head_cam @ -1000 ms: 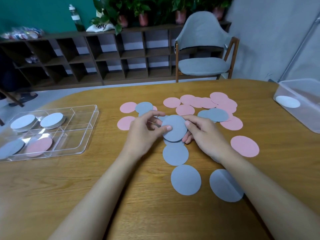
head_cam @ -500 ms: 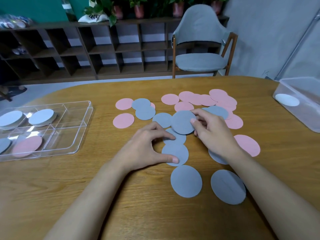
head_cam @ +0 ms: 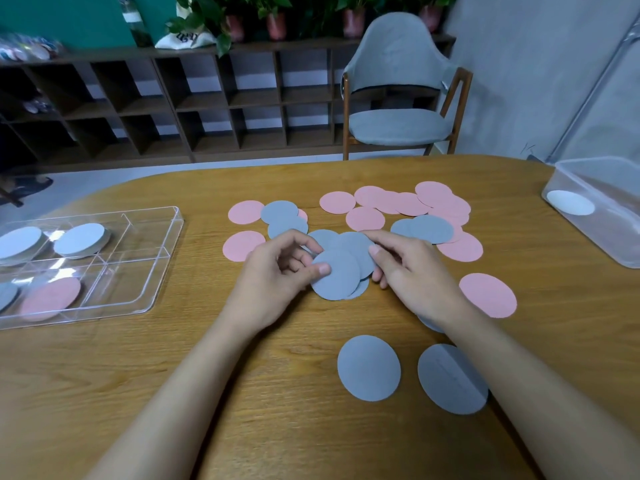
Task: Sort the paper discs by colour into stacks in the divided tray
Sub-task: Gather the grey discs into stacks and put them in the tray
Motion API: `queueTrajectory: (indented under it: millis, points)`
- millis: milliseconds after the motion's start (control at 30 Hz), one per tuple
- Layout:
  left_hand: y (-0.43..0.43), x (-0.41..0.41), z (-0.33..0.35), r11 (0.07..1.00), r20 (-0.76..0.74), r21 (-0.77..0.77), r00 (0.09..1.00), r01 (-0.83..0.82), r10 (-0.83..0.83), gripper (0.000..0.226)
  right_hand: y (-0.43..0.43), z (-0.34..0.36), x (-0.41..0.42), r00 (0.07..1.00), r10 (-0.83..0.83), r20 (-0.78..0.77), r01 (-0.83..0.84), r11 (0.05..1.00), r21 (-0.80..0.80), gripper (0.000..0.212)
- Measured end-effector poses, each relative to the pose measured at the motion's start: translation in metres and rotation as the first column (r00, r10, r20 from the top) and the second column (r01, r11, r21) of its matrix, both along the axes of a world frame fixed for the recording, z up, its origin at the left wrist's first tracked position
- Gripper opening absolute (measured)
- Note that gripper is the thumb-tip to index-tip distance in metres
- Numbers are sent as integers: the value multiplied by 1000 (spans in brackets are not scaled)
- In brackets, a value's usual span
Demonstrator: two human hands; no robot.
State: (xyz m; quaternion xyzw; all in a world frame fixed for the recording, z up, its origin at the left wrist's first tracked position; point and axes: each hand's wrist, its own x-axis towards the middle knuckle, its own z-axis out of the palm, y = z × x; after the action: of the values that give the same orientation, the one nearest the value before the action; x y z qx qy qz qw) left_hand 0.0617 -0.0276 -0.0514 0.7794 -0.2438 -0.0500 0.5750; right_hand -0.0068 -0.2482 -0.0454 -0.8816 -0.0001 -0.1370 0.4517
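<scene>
You are gathering grey discs into one hand-held pile before it goes to the divided tray (head_cam: pixel 128 282), which lies well off to the outer side of your left hand (head_cam: pixel 273 275). That hand pinches the front grey disc (head_cam: pixel 334 280) with the thumb flat on top near the rim. Its other fingers are curled and seem to sit beneath the disc, though the paper hides their tips. Your right hand (head_cam: pixel 415 275) pinches the rear grey disc (head_cam: pixel 353 242) by its rim, thumb above and fingers tucked below. The two discs overlap just between your thumbs.

To do this well, slide the rear disc flat across the front one until the rims line up, then let the left thumb clamp both. Press lightly — paper this thin will likely crease under a hard pinch and buckle if pushed edge-on. A further grey edge peeks out under the pair, so lift from below with the fingers instead of dragging.

Next in reach are a loose grey disc (head_cam: pixel 369 367) back toward your wrists, with another beside it, and a grey pair (head_cam: pixel 429 228) just beyond your right fingertips. Leave the pink discs (head_cam: pixel 408 204) past those fingertips for a later pass — one slipped into the pile would spoil the stack. In the tray, aim for the compartment farthest from your left fingers, where grey shows at the frame edge.
</scene>
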Motion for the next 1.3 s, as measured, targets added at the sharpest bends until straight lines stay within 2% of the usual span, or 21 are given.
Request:
queueTrajectory:
  millis: [133,233,333,433,567,733,833,933,1067,1200,1300]
  points:
    - [-9,-6,-3,991,39,-28,991,-130,131,21,4,3,0,999,45,-19,-45,999,3,33]
    - [-16,-9,-3,982,74,8,980,-188,187,15,5,4,-1,996,83,5,-83,994,-64,25]
    - [-18,-11,-4,970,184,66,958,-234,218,20,2,2,-1,998,56,35,-51,991,-126,23]
    - [-15,-12,-7,961,338,212,936,-178,99,41,-5,2,1,998,-5,55,11,994,-110,23]
    - [-11,-12,-11,920,374,387,923,-62,-95,60,-15,0,5,995,-65,77,70,996,-59,22]
    - [-11,-13,-12,895,426,441,893,-64,-147,53,-22,-1,8,988,-132,76,134,991,-23,27]
    - [-10,-16,-6,863,505,497,838,-84,-209,46,-19,-2,7,989,-125,75,128,991,-37,25]
    - [-7,-18,0,884,602,456,768,-103,-221,35,-16,-1,5,991,-112,73,113,993,-13,27]
    - [-6,-17,2,924,666,344,737,-164,-117,24,-14,-1,5,994,-99,50,96,994,58,30]
    - [-6,-16,4,946,630,250,776,-207,3,4,-11,0,3,997,-63,41,60,996,70,32]
    - [-10,-17,1,962,537,164,838,-221,101,7,-7,2,2,1000,-14,14,13,999,52,33]
